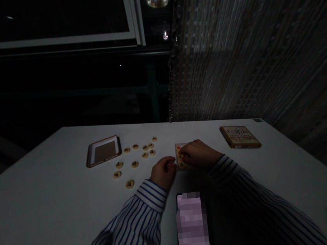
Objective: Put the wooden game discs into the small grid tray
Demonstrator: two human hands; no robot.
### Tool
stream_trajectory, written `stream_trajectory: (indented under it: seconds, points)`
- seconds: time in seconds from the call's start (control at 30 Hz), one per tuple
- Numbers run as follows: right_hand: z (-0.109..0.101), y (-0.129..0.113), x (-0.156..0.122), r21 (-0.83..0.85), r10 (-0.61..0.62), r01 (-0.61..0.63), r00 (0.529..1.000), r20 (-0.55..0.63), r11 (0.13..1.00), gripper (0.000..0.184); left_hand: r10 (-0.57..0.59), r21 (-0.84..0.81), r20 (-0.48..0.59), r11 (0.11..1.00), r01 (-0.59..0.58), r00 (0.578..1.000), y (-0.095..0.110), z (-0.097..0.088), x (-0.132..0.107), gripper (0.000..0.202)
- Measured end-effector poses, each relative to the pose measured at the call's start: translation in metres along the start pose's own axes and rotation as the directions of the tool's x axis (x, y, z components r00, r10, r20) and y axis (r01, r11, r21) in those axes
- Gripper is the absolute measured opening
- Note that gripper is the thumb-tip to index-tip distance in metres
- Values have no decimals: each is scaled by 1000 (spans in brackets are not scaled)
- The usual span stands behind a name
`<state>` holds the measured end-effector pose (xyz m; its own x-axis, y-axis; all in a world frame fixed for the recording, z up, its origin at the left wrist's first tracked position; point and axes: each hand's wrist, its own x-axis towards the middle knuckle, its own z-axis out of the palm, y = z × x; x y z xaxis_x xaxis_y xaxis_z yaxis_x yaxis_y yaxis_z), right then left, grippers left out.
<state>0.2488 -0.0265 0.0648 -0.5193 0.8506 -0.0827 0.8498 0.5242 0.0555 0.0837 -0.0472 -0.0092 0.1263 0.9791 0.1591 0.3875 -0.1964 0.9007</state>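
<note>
My right hand (198, 153) sits over round cream discs (181, 164); my left hand (163, 174) curls alongside; I can't tell either grip.

Head-worn view (the only one), facing forward and down, white table (58, 211) close below

Pale round pieces (135, 164) marked with characters lie flat, scattered left of a small tray (183, 170) holding more.
</note>
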Motion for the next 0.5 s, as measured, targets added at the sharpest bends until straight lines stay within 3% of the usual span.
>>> stream_trajectory:
  seconds: [0.5]
  points:
    - [2, 1, 1, -6, -3, 3, 1000, -9, 1000, 26, 40, 14, 4, 999, -40, 999, -3, -1, 0, 25]
